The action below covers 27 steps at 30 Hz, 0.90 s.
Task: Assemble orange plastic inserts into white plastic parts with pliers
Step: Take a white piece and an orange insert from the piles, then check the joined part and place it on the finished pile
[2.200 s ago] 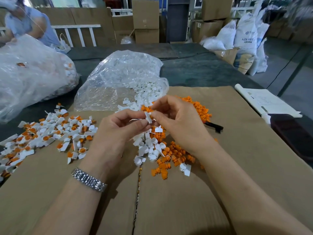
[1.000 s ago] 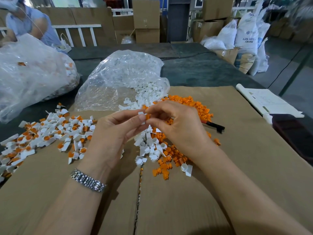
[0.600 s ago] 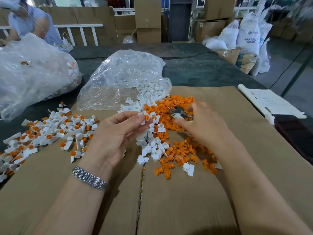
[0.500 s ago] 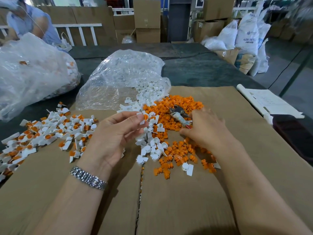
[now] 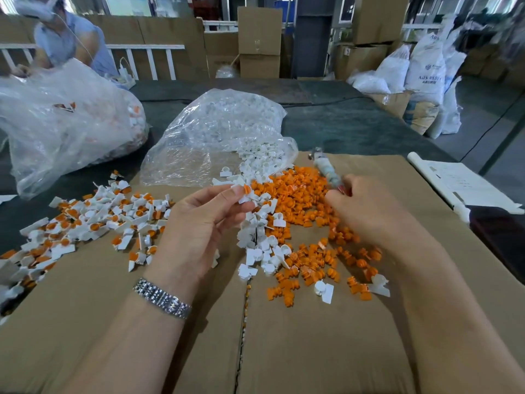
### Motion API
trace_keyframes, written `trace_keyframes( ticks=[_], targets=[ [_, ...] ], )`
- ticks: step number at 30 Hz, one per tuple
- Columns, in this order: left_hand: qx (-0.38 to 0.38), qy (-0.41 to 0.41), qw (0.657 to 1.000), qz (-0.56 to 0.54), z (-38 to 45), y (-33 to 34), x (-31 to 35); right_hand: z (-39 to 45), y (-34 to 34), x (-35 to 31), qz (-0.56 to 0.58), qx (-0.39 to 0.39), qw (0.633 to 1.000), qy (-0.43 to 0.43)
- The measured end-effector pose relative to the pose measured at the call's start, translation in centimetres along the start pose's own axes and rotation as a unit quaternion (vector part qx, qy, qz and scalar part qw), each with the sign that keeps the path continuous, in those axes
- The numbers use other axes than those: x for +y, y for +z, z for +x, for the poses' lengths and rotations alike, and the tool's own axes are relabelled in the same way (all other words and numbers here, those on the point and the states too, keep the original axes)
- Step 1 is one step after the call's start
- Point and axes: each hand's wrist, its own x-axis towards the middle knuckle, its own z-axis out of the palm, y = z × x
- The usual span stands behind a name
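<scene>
My left hand (image 5: 199, 223) pinches a white plastic part with an orange insert (image 5: 245, 192) between thumb and fingertips, held above the pile. My right hand (image 5: 366, 211) grips the pliers (image 5: 326, 169) by their handles; the blurred jaws point up and away over the cardboard. Loose orange inserts (image 5: 301, 203) lie heaped between my hands, mixed with white parts (image 5: 261, 240). A spread of assembled white-and-orange pieces (image 5: 93, 220) lies to the left.
The work lies on a flat cardboard sheet (image 5: 312, 336) over a dark table. A clear bag of white parts (image 5: 216, 137) sits behind the piles, a bigger bag (image 5: 62, 123) at far left. Paper sheets (image 5: 457, 183) lie right. Another person (image 5: 68, 41) works at the back left.
My right hand let go of the part, reached right and picked the pliers up off the orange pile, lifting them. My left hand kept holding the white part with its insert.
</scene>
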Motion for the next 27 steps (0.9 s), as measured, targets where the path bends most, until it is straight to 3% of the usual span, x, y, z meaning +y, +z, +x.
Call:
trace_keyframes(
  ticks=[3, 5, 7, 18, 27],
  targets=[
    [0.002, 0.011, 1.0, -0.002, 0.0, -0.1, 0.0, -1.3, -1.1, -1.7, 0.225, -0.184, 0.956, 0.028],
    [0.004, 0.016, 1.0, -0.009, 0.0, -0.1, 0.0, -1.9, -0.8, -2.6, 0.263, -0.278, 0.924, 0.017],
    [0.004, 0.021, 1.0, -0.01, 0.0, -0.1, 0.0, -2.3, 0.0, -3.3, 0.236, -0.311, 0.921, -0.002],
    [0.023, 0.036, 0.999, 0.029, 0.0, 0.1, -0.3, -3.6, 2.0, -5.0, 0.167, -0.308, 0.936, -0.04],
    [0.014, 0.028, 0.998, 0.058, 0.0, -0.1, -0.2, -4.5, 2.9, -5.3, 0.071, -0.224, 0.969, -0.076]
  ],
)
